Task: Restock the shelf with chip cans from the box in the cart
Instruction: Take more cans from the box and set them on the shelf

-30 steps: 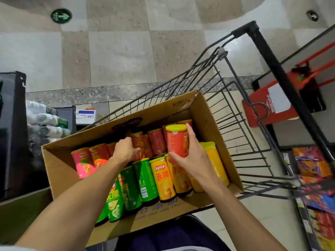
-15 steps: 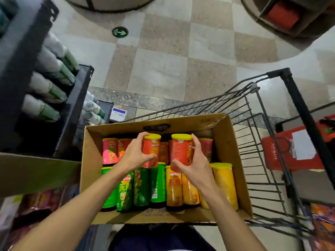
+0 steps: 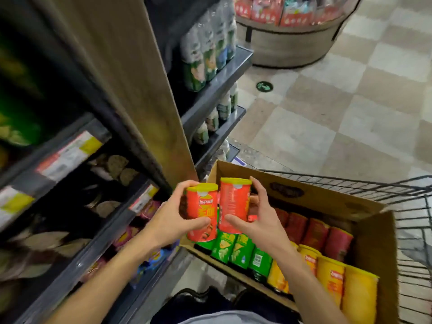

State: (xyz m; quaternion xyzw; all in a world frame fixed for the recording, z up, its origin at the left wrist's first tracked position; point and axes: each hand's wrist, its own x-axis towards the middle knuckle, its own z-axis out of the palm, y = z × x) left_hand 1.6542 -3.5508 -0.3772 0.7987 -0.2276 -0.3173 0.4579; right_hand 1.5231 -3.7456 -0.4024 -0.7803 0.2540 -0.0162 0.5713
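A: Left hand (image 3: 174,220): fingers and thumb wrapped round a red chip can with logo (image 3: 203,212), yellow lid up, held upright above the near-left corner of the box.
B: Right hand (image 3: 259,220): clamped likewise on a second red can (image 3: 233,205), label text facing the camera, upright, touching or just beside the first; cannot tell which.

A: Below the hands: cardboard box (image 3: 327,199), open-topped, resting in a wire cart (image 3: 416,242).
B: Contents, nearest row: green cans (image 3: 236,250) at the left, orange and yellow cans (image 3: 336,279) to the right, lying tilted with lids toward the far side.
A: Farther row: dark red cans (image 3: 322,232) along the box's back wall.

B: Left of the box: shelf unit (image 3: 77,258) with dark rails and price tags (image 3: 67,155); bagged snacks behind, blurred, brands unreadable.
A: Wooden end panel (image 3: 140,90) closing off that unit.
B: Beyond the panel: end-cap shelves (image 3: 224,78) carrying clear packs with green and blue labels, stacked in tiers.

A: Farther still: checkered tile floor (image 3: 350,113), round green floor sticker (image 3: 264,86).
B: Farthest: curved wood-sided display bin (image 3: 292,45) stocked with red packets.
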